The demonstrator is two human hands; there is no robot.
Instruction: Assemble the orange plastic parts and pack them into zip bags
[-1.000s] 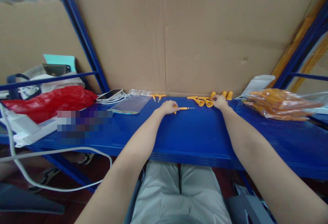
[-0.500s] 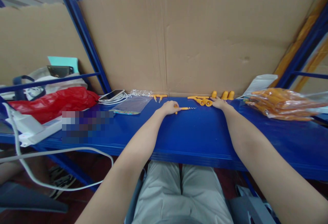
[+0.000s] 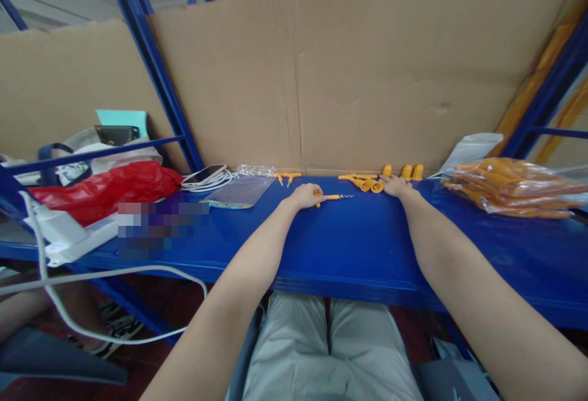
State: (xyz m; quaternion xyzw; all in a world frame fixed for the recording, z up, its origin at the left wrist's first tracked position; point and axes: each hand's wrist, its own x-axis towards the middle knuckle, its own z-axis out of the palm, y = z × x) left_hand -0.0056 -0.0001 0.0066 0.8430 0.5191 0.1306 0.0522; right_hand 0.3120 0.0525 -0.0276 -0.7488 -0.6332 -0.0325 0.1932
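My left hand rests on the blue shelf, fingers curled round the orange handle of a small corkscrew whose metal spiral points right. My right hand lies a little to the right, its fingertips at a pair of orange corkscrew parts near the cardboard back wall. The right hand's fingers look bent over the parts; whether it grips one is unclear. Three small orange caps stand just behind it.
A clear bag of orange parts lies at the right, a white pouch behind it. To the left lie another orange piece, clear packets, a phone with white cable, a red bag and a white power strip.
Both hands stay in place on the shelf. The view has tilted up slightly, so everything sits a little lower in the picture.
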